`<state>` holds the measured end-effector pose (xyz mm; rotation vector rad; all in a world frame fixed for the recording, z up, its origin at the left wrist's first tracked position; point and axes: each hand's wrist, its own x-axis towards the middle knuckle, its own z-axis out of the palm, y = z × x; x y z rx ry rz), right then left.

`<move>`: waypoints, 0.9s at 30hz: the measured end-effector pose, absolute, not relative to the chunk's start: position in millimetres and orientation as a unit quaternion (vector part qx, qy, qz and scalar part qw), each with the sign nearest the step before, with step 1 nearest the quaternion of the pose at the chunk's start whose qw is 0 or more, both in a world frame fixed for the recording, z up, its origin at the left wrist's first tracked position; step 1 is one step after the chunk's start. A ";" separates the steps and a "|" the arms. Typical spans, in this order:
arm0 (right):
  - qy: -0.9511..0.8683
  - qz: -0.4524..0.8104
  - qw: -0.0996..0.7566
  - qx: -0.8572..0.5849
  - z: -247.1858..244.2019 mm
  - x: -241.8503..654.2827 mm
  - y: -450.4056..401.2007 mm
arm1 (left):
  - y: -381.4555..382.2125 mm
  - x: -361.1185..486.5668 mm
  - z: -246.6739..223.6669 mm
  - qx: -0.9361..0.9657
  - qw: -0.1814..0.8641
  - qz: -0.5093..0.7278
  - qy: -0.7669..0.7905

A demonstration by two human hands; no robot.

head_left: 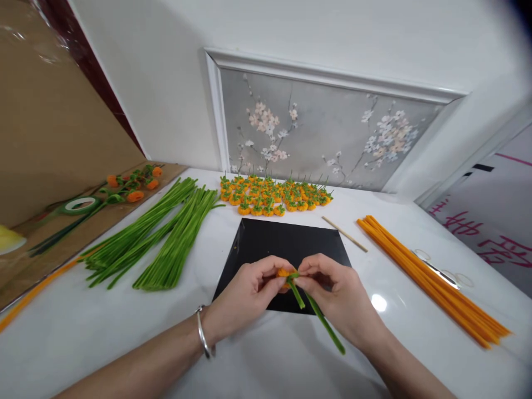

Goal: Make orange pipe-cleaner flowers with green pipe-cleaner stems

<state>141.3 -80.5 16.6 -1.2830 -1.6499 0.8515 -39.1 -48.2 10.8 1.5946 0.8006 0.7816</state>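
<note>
Pumpkin (283, 273) is sitting pinched in my left hand (245, 293), steadying it while my right (338, 291) is gripping the green stem (326, 327).

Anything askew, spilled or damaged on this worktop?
One oddity: loose orange material trails at far left beside the green stems, apart from the orange bundle on the right. I see no spill or obvious damage.
</note>
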 end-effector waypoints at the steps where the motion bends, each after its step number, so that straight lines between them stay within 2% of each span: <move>1: -0.662 0.336 0.432 -0.512 16.9 140.0 -81.0 | -48.4 -38.7 10.2 0.670 0.574 0.331 0.333; 5: -0.656 0.334 0.436 -0.518 17.5 138.6 -79.8 | -49.8 -37.7 11.8 0.620 0.625 0.342 0.330; 8: -0.643 0.396 0.413 -0.509 18.8 142.7 -77.1 | -50.0 -37.3 14.8 0.590 0.646 0.345 0.340; 15: -0.617 0.519 0.372 -0.460 18.3 148.9 -77.7 | -49.9 -38.4 13.0 0.618 0.624 0.347 0.329; 22: -0.664 0.368 0.401 -0.513 13.8 141.9 -79.7 | -51.5 -38.3 14.2 0.647 0.605 0.331 0.324; 27: -0.665 0.354 0.410 -0.513 16.0 137.4 -80.1 | -52.9 -38.6 14.0 0.651 0.610 0.315 0.324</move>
